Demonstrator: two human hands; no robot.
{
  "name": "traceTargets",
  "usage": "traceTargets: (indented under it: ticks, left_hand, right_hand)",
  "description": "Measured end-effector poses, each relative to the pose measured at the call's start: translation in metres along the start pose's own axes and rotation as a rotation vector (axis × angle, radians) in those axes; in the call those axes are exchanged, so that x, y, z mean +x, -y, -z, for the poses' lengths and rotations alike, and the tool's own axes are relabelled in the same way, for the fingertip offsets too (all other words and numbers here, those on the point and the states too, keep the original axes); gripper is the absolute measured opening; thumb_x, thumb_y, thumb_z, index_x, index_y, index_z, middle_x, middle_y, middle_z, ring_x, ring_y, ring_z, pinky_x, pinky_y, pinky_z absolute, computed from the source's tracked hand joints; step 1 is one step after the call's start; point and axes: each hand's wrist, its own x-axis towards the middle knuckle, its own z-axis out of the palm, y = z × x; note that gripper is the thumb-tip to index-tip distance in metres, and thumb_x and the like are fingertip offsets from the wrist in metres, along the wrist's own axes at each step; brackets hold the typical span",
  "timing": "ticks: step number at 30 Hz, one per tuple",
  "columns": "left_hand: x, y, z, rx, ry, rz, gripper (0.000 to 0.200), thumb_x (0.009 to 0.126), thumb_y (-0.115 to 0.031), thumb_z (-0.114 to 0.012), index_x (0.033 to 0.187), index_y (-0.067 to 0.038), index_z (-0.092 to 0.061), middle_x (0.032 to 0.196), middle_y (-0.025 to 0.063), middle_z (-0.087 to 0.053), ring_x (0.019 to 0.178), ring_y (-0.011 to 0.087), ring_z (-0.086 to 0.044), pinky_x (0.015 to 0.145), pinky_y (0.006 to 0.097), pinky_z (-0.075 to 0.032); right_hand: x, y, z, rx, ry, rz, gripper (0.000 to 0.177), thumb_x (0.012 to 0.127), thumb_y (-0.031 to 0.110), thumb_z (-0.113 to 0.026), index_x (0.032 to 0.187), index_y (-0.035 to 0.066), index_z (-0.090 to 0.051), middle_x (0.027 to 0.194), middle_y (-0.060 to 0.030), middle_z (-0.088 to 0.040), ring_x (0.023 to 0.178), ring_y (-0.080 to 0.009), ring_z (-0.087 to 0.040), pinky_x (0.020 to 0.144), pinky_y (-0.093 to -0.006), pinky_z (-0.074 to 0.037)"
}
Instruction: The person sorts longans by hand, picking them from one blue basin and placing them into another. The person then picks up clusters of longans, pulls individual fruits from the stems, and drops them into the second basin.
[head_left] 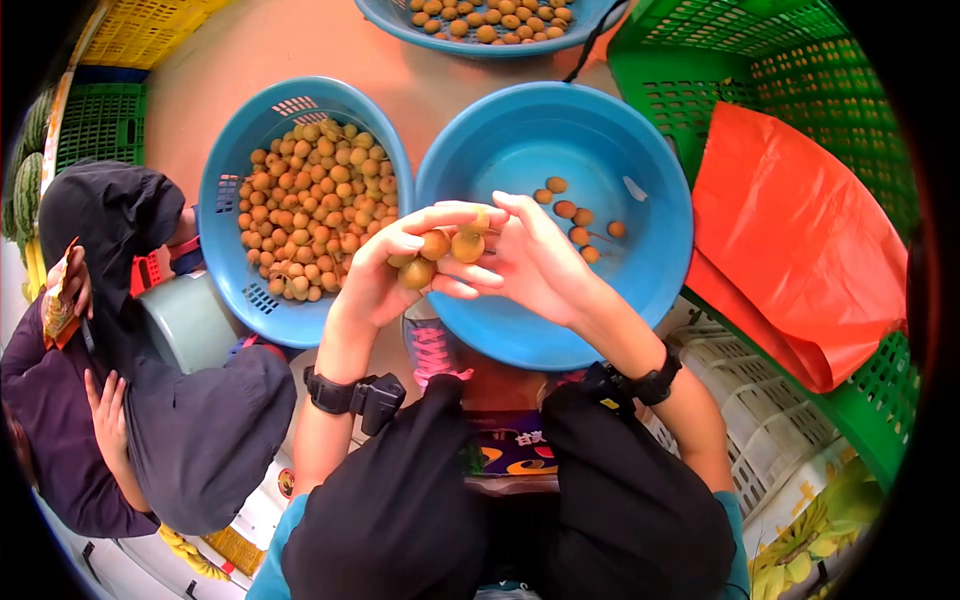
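- i see my left hand [380, 275] curled shut around a small longan cluster [428, 262], holding it from below and the side.
- my right hand [540, 265] meets it from the other side, with thumb and fingertips pinched on one fruit of the same cluster.
- the cluster hangs in the air over the gap between two blue tubs, just above their near rims.
- the left blue basket [225, 215] is heaped with longans.
- the right blue basin [520, 150] holds only a few loose longans [575, 215].
- a green crate [760, 70] with an orange bag [800, 230] sits to the right.
- another person in dark clothes [180, 420] sits at my left.
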Motion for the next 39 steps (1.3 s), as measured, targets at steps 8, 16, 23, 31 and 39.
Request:
traceTargets:
  ticks: [8,16,23,31,39]
  left_hand:
    - [0.008,0.006,-0.002,-0.001,-0.010,0.069,0.063,0.072,-0.025,-0.040,0.125,0.006,-0.030,0.128,0.0197,-0.032,0.102,0.0398,-0.048,0.077,0.0341,-0.047]
    - [0.007,0.013,0.009,-0.055,-0.234,0.003,0.030,0.073,-0.026,-0.043,0.090,-0.001,-0.048,0.111,0.0167,-0.048,0.074,0.0299,-0.054,0.044,0.0222,-0.041]
    - [0.004,0.014,0.019,-0.260,-0.278,-0.076,0.021,0.077,-0.024,-0.041,0.063,-0.009,-0.037,0.088,0.0154,-0.055,0.055,0.0176,-0.046,0.039,0.0213,-0.032]
    - [0.012,0.022,0.009,0.385,-0.361,0.059,0.017,0.078,-0.019,-0.042,0.068,-0.006,-0.046,0.069,0.0125,-0.057,0.041,0.0090,-0.042,0.038,0.0192,-0.032]
    - [0.022,0.031,-0.002,0.608,-0.384,0.008,0.035,0.080,-0.021,-0.037,0.098,0.002,-0.055,0.066,0.0074,-0.056,0.042,0.0076,-0.039,0.041,0.0184,-0.033]
  right_hand:
    - [-0.006,-0.008,0.018,0.083,-0.073,0.079,0.043,0.086,0.038,-0.028,0.101,0.003,-0.048,0.101,-0.0105,-0.050,0.096,-0.0212,-0.050,0.082,-0.0341,-0.040]
    - [-0.009,-0.013,0.052,-0.138,-0.163,0.074,0.031,0.085,0.031,-0.040,0.100,0.007,-0.052,0.086,-0.0039,-0.052,0.074,-0.0095,-0.050,0.063,-0.0237,-0.039]
    - [-0.020,-0.018,0.084,-1.451,-0.501,0.137,0.029,0.082,0.022,-0.048,0.104,0.005,-0.051,0.091,-0.0061,-0.048,0.079,-0.0118,-0.049,0.068,-0.0259,-0.042]
    - [-0.020,-0.006,0.038,-0.874,-0.315,0.222,0.032,0.086,0.030,-0.043,0.104,0.004,-0.049,0.091,-0.0067,-0.048,0.075,-0.0135,-0.051,0.064,-0.0262,-0.043]
    - [-0.017,-0.022,0.069,-0.373,-0.338,0.002,0.033,0.090,0.029,-0.031,0.099,0.005,-0.051,0.083,-0.0043,-0.051,0.063,-0.0080,-0.045,0.048,-0.0194,-0.034]
